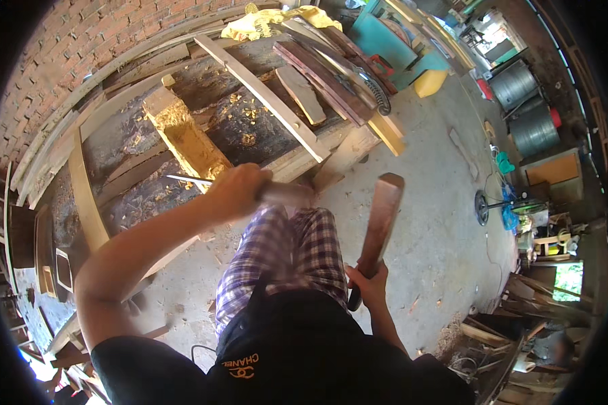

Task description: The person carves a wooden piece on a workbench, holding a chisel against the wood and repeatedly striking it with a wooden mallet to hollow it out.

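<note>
My left hand point(243, 191) is closed around a chisel point(287, 194). Its handle sticks out to the right of my fist, slightly blurred, and its thin metal blade points left. Just beyond the blade lies a yellowish wooden block point(190, 144), hollowed along its top and strewn with chips; the blade appears apart from it, though the contact is hard to judge. On the right, my right hand point(370, 283) grips a reddish-brown wooden mallet point(383, 216) by its lower end, with the thick squared end raised. The mallet is clear of the chisel.
Planks point(257, 94) and dark boards point(317, 81) lie around the block, near a brick wall point(67, 61). A chainsaw-like tool point(371, 88) rests at the boards' end. Metal drums point(534, 125) and a fan point(483, 206) stand right. Wood scraps point(486, 334) pile at lower right.
</note>
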A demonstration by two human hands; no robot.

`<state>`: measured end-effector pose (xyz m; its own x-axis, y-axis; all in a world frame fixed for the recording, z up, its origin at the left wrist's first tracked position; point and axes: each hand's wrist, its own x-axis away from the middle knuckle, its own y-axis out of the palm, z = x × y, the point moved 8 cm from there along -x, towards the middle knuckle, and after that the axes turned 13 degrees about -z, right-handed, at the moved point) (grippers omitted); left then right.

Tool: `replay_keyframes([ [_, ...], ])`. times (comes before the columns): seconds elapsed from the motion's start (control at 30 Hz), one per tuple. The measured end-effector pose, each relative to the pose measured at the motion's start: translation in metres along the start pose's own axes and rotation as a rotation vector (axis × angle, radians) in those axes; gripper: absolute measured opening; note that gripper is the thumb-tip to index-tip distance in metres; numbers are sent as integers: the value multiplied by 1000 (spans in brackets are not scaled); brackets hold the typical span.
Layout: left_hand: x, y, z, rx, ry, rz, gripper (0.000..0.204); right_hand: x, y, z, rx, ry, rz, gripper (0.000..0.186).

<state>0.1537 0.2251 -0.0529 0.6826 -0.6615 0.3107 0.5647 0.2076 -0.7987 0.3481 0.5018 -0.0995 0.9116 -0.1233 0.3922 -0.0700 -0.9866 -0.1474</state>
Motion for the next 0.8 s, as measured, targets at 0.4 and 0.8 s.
replay_keyframes([
  [0.4,-13,-31,-114,-251,-367,241,60,-20,0,27,71,53,-130,65],
  [0.8,-3,-33,-117,-132,-382,351,65,-140,64,-68,338,-162,-398,39],
])
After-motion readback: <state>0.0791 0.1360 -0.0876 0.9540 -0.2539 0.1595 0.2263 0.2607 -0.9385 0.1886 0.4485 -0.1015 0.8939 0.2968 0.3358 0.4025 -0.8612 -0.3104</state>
